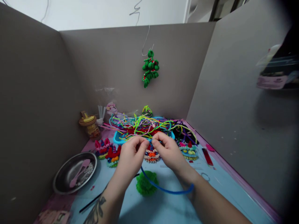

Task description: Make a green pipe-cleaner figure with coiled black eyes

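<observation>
Bare hands, bare forearms, and dark ink right there on the left one!

Look at that left forearm (114, 188): a tattoo (100, 207) in dark lines, pointed leaf shapes branching off a slender stem, some parts heavily shaded, others lighter within, and it's all on the side nearer the tabletop's (224, 177) left edge, its lowest part cut off by the view; over to the right forearm (210, 193), uncovered too, smooth in outline, a darker patch near the wrist, shadow or marking, can't call it; and up front the left hand (130, 154) and right hand (167, 152), both ungloved, slim-fingered, nail detail too small to make out.
</observation>
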